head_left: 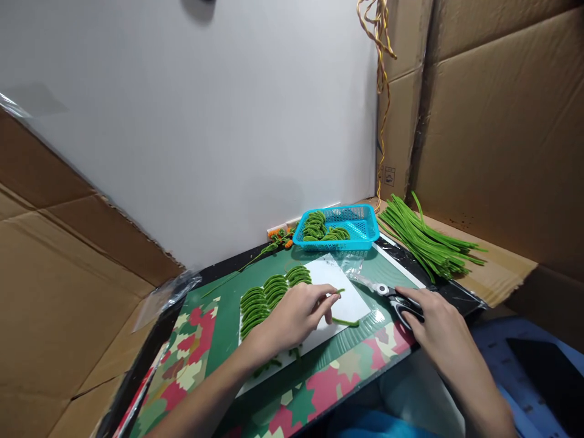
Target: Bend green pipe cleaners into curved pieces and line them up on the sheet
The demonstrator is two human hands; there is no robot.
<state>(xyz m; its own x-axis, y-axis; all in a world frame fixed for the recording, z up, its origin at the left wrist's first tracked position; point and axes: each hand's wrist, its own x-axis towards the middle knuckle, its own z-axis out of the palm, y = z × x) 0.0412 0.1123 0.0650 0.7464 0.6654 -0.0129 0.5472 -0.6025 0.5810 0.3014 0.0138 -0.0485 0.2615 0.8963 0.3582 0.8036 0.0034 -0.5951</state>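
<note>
My left hand [298, 313] is over a white sheet [326, 277], its fingers pinched around a short green pipe cleaner [340, 291] whose tip shows past the fingertips. Another green pipe cleaner piece [347, 323] lies on the sheet just below those fingers. Rows of curved green pipe cleaner pieces [254, 307] cover the sheet's left part, some hidden under my left hand and forearm. To the right, my right hand [440, 319] has its fingers around the black handles of scissors [393, 294]. Their blades point left, toward the sheet.
A blue plastic basket [335, 245] with bent green pieces stands at the back. Long green pipe cleaners [424, 240] lie bundled at the right on cardboard [506, 271]. An orange-and-green stem [276, 242] lies left of the basket. Cardboard walls and a white panel [228, 121] enclose the table.
</note>
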